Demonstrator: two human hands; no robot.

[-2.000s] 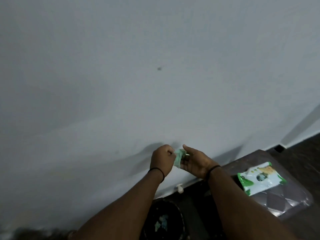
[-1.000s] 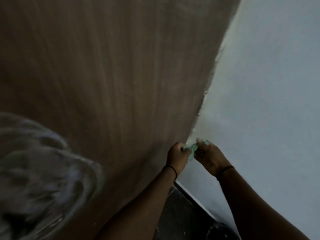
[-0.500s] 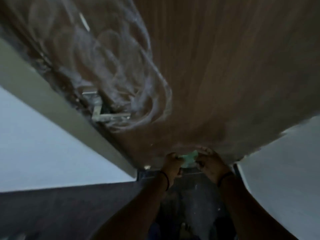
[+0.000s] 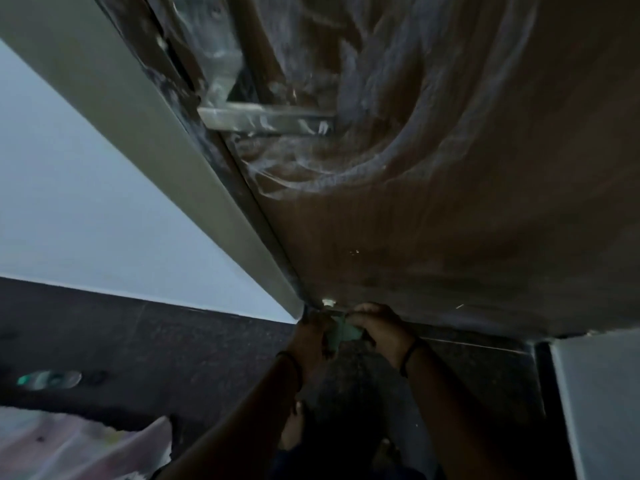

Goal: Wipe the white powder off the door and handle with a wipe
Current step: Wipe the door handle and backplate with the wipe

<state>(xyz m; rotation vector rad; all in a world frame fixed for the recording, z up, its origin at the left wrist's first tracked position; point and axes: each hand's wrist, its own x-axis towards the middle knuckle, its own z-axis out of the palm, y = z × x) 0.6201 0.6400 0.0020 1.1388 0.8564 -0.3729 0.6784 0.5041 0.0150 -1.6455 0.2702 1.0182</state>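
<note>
1. The wipe (image 4: 341,332) is mostly covered by both hands; only a crumpled green patch shows between them.
2. The handle (image 4: 266,117) is cut off by the top edge and blurred under powder streaks.
3. The door (image 4: 485,202) runs past the top and right edges.
4. A pale greenish object (image 4: 48,379) on the floor at left is too blurred to identify.
5. The fingers of the left hand (image 4: 311,336) are indistinct in shadow.

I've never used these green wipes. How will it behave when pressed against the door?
The green wipe looks bunched between the left hand and right hand, so probably floppy and light. It would likely mould around the powdered handle.
</note>
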